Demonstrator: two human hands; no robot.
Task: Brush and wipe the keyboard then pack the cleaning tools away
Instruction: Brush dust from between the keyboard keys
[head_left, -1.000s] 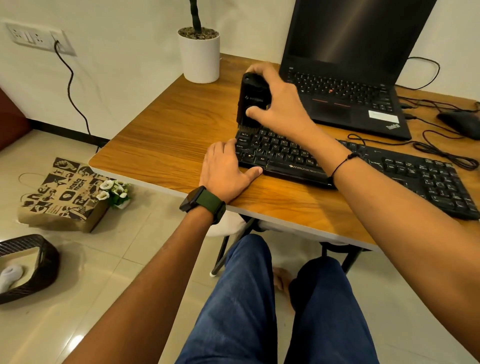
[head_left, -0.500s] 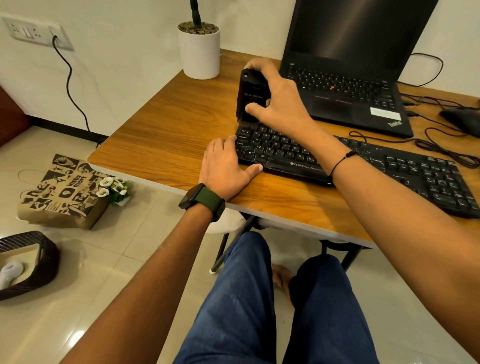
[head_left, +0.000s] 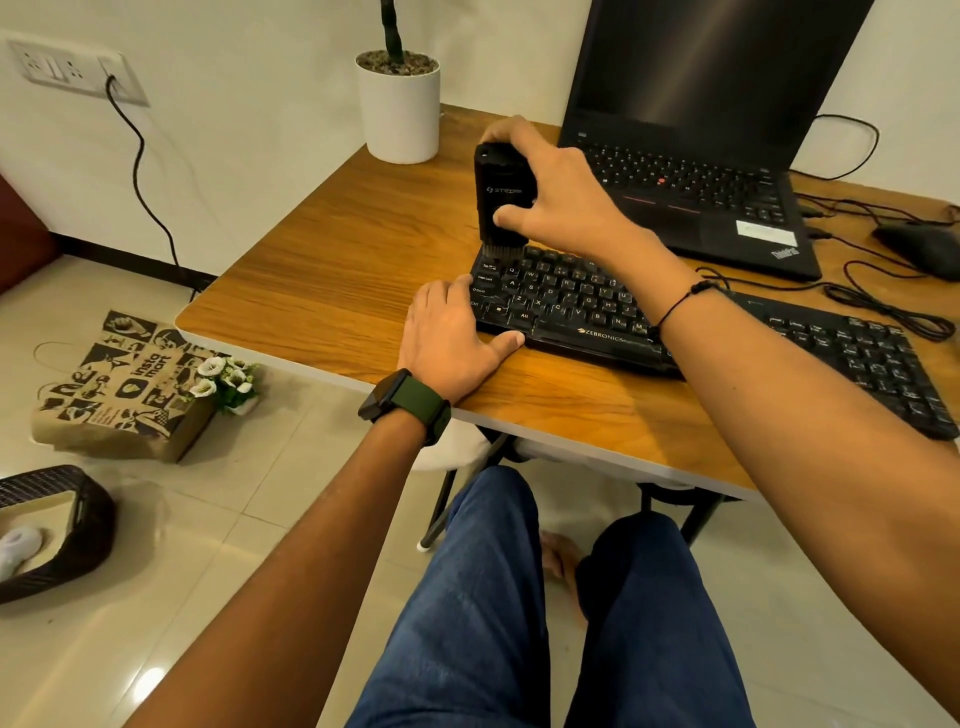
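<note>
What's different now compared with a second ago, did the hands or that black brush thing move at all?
Hardly anything. The right hand keeps its grip on the black brush, bristles at the keyboard's top-left corner, shifting at most slightly. The left hand stays flat on the table, bracing the keyboard's left end.

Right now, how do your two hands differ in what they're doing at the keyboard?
The right hand is raised and closed around the black brush, held upright with its bristles on the far left corner of the keyboard; the left hand holds nothing. The left hand lies flat on the table, fingers against the keyboard's left end, thumb along its front edge. Both work at the keyboard's left end.
</note>
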